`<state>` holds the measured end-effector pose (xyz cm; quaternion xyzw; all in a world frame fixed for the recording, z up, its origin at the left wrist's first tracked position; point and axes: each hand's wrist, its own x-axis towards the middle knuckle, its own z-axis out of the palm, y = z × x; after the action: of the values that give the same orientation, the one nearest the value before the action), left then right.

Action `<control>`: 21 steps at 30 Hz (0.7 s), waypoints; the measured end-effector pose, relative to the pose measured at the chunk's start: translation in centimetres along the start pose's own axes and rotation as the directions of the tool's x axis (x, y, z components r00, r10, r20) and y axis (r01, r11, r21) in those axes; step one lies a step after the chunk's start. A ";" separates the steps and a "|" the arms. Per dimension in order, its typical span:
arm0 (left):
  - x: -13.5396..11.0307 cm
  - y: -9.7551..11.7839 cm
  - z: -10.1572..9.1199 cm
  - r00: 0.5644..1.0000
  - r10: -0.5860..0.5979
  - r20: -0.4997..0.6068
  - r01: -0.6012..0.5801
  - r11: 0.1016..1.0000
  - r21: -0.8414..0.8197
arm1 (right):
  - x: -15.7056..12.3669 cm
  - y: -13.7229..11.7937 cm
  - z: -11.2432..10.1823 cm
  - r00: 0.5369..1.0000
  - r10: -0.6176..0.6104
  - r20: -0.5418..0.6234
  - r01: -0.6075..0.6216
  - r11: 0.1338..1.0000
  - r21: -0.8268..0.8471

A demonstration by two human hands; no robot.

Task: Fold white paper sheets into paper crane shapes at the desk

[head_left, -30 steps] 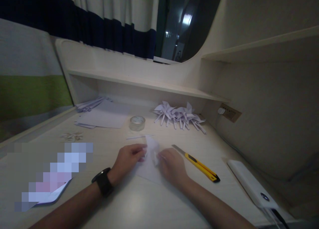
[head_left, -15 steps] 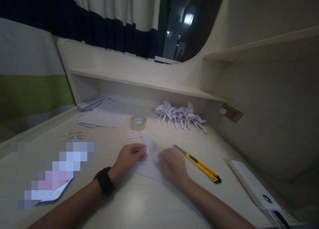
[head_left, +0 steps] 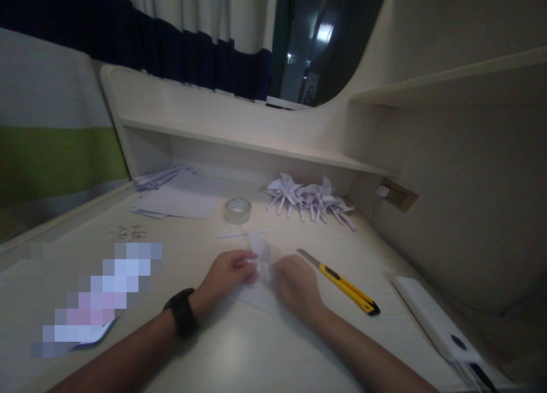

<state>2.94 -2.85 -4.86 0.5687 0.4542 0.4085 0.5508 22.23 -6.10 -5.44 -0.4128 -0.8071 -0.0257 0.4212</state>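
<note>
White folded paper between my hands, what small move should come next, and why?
Probably press the crease flat with the fingertips. The left hand and right hand both pinch the white folded paper at its middle on the pale desk, and its upper tip pokes out beyond them.

we see a dim, soft picture; edges bend, a glare patch lies on the near counter (head_left: 231,353).

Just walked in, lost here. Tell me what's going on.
A person folds a sheet of white paper on the desk, left hand and right hand pinching a raised fold between them. A yellow utility knife lies right of the hands, a tape roll beyond them, folded paper pinwheels piled at the back.
</note>
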 end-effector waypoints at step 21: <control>-0.2 -0.3 0.3 0.999 0.031 0.019 -0.032 0.999 0.019 | 0.0 -0.2 0.1 1.000 -0.026 0.005 0.026 1.000 -0.003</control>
<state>3.14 -3.08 -5.18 0.5848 0.4441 0.4075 0.5430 22.06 -6.19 -5.41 -0.4031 -0.8134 -0.0311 0.4181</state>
